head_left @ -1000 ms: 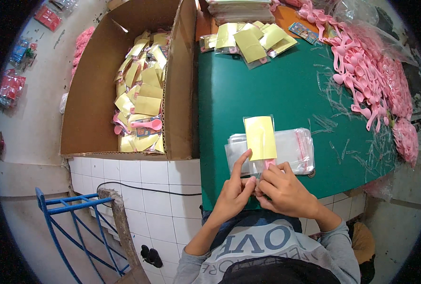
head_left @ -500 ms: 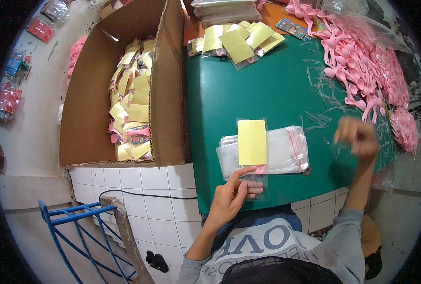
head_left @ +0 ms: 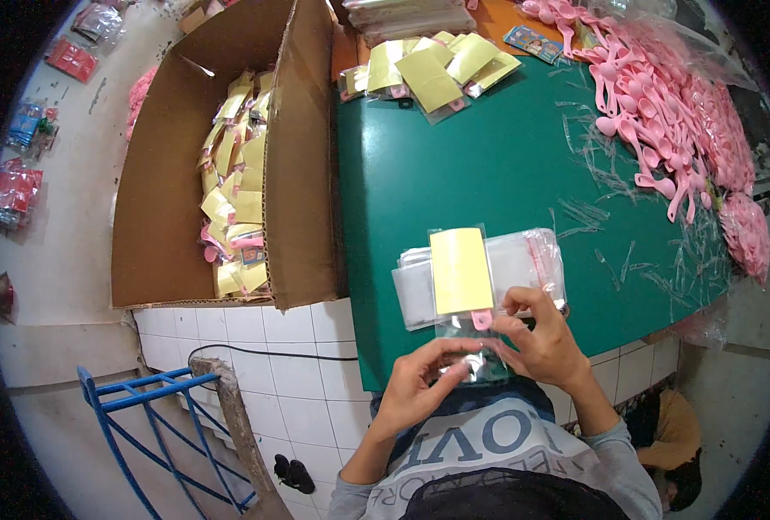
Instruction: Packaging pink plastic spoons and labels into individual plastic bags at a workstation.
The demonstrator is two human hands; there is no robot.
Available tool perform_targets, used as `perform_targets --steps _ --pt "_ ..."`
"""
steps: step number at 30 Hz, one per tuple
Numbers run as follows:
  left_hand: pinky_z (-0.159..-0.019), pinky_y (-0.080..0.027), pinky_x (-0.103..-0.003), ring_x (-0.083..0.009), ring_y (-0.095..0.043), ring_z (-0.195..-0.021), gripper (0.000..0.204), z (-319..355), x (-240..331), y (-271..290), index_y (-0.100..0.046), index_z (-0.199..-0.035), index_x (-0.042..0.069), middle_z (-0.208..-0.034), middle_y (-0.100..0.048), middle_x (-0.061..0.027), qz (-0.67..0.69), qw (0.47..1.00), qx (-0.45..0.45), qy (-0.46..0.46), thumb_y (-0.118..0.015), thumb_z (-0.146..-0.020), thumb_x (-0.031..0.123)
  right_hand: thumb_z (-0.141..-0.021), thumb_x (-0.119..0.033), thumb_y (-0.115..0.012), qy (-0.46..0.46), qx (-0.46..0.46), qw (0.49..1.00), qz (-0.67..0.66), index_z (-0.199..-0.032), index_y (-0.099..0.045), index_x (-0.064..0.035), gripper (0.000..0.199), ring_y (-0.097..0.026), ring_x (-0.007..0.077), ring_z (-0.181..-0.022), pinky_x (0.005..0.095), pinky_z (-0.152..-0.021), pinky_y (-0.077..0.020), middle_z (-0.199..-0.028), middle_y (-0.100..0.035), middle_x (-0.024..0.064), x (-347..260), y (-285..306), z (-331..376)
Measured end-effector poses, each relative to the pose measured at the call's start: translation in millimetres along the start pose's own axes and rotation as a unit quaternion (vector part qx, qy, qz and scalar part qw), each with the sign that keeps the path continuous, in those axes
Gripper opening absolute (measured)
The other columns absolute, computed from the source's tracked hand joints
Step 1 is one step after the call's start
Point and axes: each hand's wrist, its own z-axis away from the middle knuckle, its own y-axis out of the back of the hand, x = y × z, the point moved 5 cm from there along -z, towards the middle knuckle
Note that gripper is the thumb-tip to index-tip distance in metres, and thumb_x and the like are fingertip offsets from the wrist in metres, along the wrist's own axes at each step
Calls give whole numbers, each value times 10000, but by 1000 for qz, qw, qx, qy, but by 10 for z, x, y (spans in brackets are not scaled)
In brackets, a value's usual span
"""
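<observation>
A clear plastic bag (head_left: 448,328) with a yellow card (head_left: 461,270) in it lies over a stack of clear bags (head_left: 413,293). The end of a pink plastic handle (head_left: 482,319) shows below the card, and the bag's see-through end hangs toward me, past the table edge. My left hand (head_left: 422,379) pinches this near end between thumb and fingers. From the other side my right hand (head_left: 548,342) bends its fingers, with the thumb tip at the same end beside the left fingertips. Whether it also grips a thin strip is too small to tell.
A cardboard box (head_left: 307,173) at left holds several yellow-backed packets (head_left: 248,208). More packets (head_left: 428,80) are piled at the green table's (head_left: 454,165) far edge. Pink spoons (head_left: 649,108) heap at far right, near loose clear strips (head_left: 586,214). A blue metal rack (head_left: 147,390) stands lower left.
My right hand has come in from the right side of the table to the bag's near end. My left fingers have closed on that end, and the bag has shifted slightly toward me.
</observation>
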Motion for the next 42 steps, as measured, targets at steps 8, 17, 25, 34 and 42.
perform_targets --steps 8,17,25,34,42 --pt "-748 -498 -256 -183 -593 -928 262 65 18 121 -472 -1072 -12 -1006 -569 -108 -124 989 74 -26 -526 -817 -40 -670 -83 -719 -32 -29 989 -142 -825 -591 -60 203 -544 187 -787 301 -650 -483 -960 -473 94 8 -19 128" --pt "-640 -503 -223 -122 -591 -774 104 33 136 10 -566 -820 -2 -872 -577 -80 -247 961 107 -64 -643 -752 17 -768 -54 -654 -256 -9 882 -396 -841 -564 -5 125 -557 125 -831 238 -672 -492 -945 -516 89 161 -114 342" --pt "-652 -497 -217 -115 -588 -767 142 57 -31 -2 -536 -869 -10 -838 -579 -75 -193 966 169 -29 -635 -768 -4 -823 16 -574 -380 63 814 -434 -855 -491 51 95 -608 114 -660 209 -557 -514 -770 -595 105 170 -248 405" --pt "-590 -480 -201 -103 -587 -775 236 124 -171 58 -497 -971 -16 -886 -588 -82 -78 972 222 7 -633 -779 -1 -795 43 -591 -362 108 837 -397 -1021 -460 35 261 -619 129 -681 219 -548 -527 -782 -574 101 131 -266 381" --pt "-563 -481 -171 -80 -533 -806 407 80 -42 44 -480 -1167 -9 -1101 -505 -81 -168 972 162 -28 -595 -778 -39 -810 26 -565 -351 42 874 -333 -1110 -541 15 301 -626 139 -753 228 -607 -534 -852 -594 107 113 -207 306"
